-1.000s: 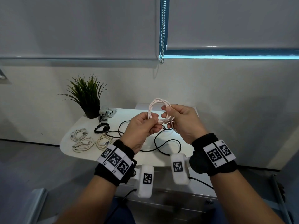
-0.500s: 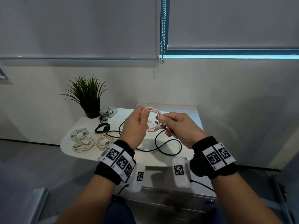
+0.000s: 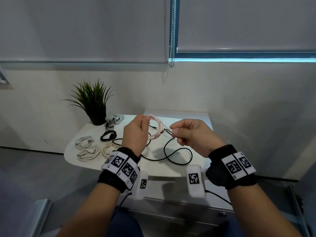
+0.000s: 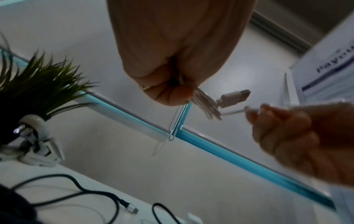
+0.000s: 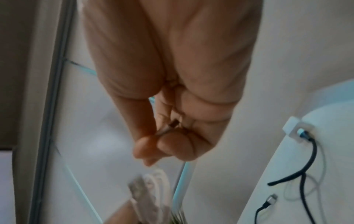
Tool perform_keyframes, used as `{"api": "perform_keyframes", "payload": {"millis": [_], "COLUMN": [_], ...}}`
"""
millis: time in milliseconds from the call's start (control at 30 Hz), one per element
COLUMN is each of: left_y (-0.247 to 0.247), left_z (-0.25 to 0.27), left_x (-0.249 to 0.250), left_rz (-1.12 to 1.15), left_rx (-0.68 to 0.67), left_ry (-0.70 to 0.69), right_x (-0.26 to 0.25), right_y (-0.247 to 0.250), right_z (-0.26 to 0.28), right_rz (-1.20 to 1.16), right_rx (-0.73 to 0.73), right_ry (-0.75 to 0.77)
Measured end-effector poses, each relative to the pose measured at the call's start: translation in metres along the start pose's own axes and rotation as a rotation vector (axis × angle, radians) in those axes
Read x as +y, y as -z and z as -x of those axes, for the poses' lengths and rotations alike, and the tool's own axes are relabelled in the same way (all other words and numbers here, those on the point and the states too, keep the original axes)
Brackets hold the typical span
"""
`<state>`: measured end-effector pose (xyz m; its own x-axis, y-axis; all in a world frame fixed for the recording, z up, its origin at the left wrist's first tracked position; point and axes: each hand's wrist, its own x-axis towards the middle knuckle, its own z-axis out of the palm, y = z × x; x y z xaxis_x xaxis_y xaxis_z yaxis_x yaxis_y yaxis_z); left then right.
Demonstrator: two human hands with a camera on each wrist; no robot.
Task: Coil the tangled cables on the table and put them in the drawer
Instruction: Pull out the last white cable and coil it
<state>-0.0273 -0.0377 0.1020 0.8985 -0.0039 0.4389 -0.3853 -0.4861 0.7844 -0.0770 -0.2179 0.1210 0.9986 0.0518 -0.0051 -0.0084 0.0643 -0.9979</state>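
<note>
**Pink cable coil held up between both hands**

The pink cable (image 3: 156, 127) hangs in the air above the tabletop (image 3: 171, 165), gathered in several loops. The left hand (image 3: 135, 134) is raised with its back to the head camera, fingers curled round the top of the loops, so the coil's long axis slants down from that hand toward the right one. One plug end (image 4: 234, 96) sticks out free just beside the left fingers, pointing away toward the right hand.

The right hand (image 3: 191, 135) is held at about the same height, just right of the coil, knuckles up. Its thumb and fingertips pinch the cable's other end, a thin strand running back from it to the loops; the remaining fingers are curled under.

Below and between the hands a loose black cable (image 3: 177, 155) sprawls across the tabletop in open curves. Left of the left hand lie a small black coil (image 3: 108, 135) and three pale coiled cables (image 3: 88, 149) near the tabletop's edge. Beyond those, farther from the hands, stands a potted plant (image 3: 93, 101) with a white clip-like object (image 3: 114, 119) touching or just beside the pot.
</note>
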Motion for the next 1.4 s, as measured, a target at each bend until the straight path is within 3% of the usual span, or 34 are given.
{"api": "perform_keyframes", "payload": {"millis": [167, 333, 567, 800, 1033, 1267, 1400], "left_y": [-0.005, -0.008, -0.017, -0.021, -0.017, -0.017, -0.016], "left_z": [0.003, 0.002, 0.007, 0.015, 0.011, 0.016, 0.015], "left_x": [-0.006, -0.005, -0.003, 0.004, 0.006, 0.016, 0.022], "left_rz": [-0.128, -0.159, -0.123, 0.22, 0.305, 0.353, 0.382], "left_rx": [-0.031, -0.016, -0.068, -0.12, -0.066, -0.063, -0.074], "left_ry": [-0.052, -0.038, -0.045, 0.1, 0.114, 0.073, 0.049], "right_x": [-0.01, -0.009, -0.01, -0.006, -0.002, 0.001, -0.006], "right_y": [0.004, -0.002, -0.018, -0.029, -0.031, -0.024, -0.016], "right_z": [-0.001, -0.002, -0.007, -0.009, -0.01, -0.015, -0.013], "right_rz": [-0.262, 0.015, -0.103, 0.14, 0.469, 0.382, 0.164], "right_rx": [-0.056, -0.066, 0.039, 0.192, 0.13, 0.261, 0.153], "right_ry": [0.055, 0.067, 0.06, 0.162, 0.152, 0.108, -0.052]}}
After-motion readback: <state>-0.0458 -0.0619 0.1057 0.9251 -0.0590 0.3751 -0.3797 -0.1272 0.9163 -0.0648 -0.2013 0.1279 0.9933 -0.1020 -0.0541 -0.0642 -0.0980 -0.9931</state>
